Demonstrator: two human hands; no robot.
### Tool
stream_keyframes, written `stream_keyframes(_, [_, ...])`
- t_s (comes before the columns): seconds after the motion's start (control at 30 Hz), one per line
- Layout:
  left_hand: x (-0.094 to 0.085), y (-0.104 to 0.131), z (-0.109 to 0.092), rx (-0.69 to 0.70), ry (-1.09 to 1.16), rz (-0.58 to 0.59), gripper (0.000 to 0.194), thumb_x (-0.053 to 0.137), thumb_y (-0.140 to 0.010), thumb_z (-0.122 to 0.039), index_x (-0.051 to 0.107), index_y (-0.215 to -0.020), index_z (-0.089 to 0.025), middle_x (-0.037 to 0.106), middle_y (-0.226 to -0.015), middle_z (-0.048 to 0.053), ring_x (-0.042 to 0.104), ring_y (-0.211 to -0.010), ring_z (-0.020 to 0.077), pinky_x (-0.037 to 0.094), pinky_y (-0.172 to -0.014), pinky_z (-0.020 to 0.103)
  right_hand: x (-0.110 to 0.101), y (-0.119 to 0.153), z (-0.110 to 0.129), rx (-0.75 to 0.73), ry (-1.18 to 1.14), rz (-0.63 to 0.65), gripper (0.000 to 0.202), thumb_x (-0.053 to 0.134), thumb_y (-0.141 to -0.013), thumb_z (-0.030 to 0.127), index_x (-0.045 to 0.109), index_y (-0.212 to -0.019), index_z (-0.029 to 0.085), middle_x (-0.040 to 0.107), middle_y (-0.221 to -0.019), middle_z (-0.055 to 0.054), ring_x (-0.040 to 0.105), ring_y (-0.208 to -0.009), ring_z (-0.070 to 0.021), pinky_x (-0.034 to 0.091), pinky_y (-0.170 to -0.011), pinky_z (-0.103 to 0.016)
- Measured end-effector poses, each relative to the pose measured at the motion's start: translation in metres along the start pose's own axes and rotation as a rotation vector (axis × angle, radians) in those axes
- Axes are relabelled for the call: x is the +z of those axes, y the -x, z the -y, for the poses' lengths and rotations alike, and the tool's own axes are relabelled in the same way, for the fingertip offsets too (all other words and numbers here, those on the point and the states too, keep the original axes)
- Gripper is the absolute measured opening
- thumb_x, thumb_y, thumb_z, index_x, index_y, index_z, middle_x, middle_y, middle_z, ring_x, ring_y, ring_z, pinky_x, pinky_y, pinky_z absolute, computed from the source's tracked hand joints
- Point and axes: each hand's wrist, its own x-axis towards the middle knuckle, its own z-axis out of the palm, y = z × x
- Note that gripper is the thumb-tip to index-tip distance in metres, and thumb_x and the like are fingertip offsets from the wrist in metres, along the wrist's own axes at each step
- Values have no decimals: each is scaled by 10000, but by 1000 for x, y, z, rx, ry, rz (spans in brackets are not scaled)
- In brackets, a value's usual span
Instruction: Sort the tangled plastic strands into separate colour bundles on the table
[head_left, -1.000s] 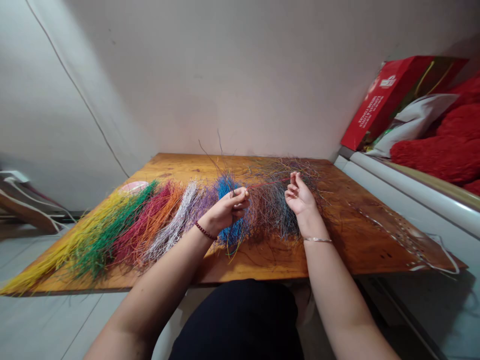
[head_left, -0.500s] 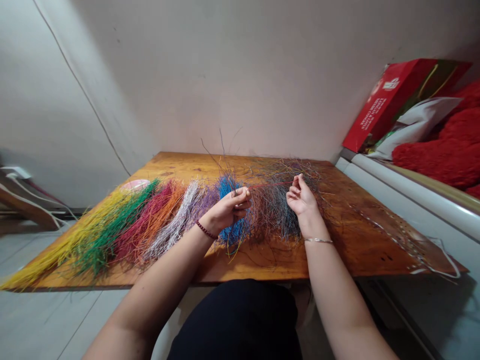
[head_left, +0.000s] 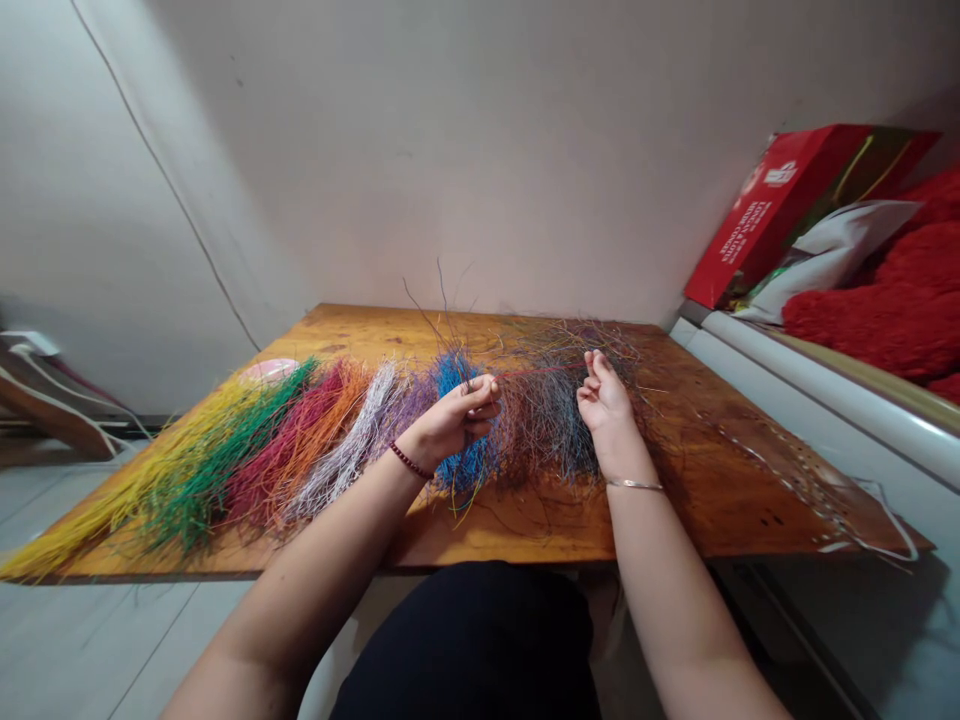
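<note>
My left hand [head_left: 471, 408] is closed in a pinch above the blue bundle of wires [head_left: 459, 468]. Several dark thin wires [head_left: 441, 325] stick up from its fingers, bent at their tops. A thin red wire [head_left: 544, 371] runs almost level from this hand to my right hand [head_left: 604, 398], whose thumb and index finger pinch its other end. Below the stretched wire lie a brownish bundle [head_left: 516, 430] and a grey-blue bundle [head_left: 561, 430] of wires. The exact grip on the red wire is too small to make out.
Left on the wooden table [head_left: 517, 520] lie yellow [head_left: 142, 480], green [head_left: 225, 460], crimson [head_left: 289, 440], orange [head_left: 330, 430], white [head_left: 360, 440] and purple [head_left: 414, 405] bundles. Mixed loose wires [head_left: 577, 335] lie behind. A red box [head_left: 772, 210] stands right, near red fluffy material [head_left: 885, 300].
My right hand has shifted slightly to the right, its fingers a little straighter. My left hand stays nearly in place, and the red wire still spans the two.
</note>
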Motion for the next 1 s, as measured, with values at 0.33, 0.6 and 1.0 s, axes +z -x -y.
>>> stream_keyframes(0.33, [4, 1, -1, 2, 12, -29, 327, 820, -668, -216, 527, -794, -146, 354, -677, -54, 306, -499, 28, 166, -388, 139, -1, -1, -1, 11, 28, -28, 80, 722, -790, 260, 666, -846, 272, 741, -878, 72, 342, -341, 19, 299, -314, -101])
stream_keyframes(0.6, [2, 1, -1, 3, 13, -7, 305, 804, -694, -206, 520, -785, -140, 321, -672, -56, 304, -503, 25, 169, -391, 137, -2, -1, -5, -85, 126, -170, 104, 740, -741, 196, 699, -824, 242, 749, -833, 36, 337, -339, 17, 264, -294, -91])
stream_keyframes(1.0, [3, 1, -1, 0, 11, -7, 316, 810, -685, -205, 516, -783, -143, 319, -669, -57, 310, -505, 26, 163, -391, 137, -3, -5, -5, -57, 113, -179, 295, 699, -714, 137, 692, -972, 278, 733, -785, 47, 331, -339, 10, 264, -305, -98])
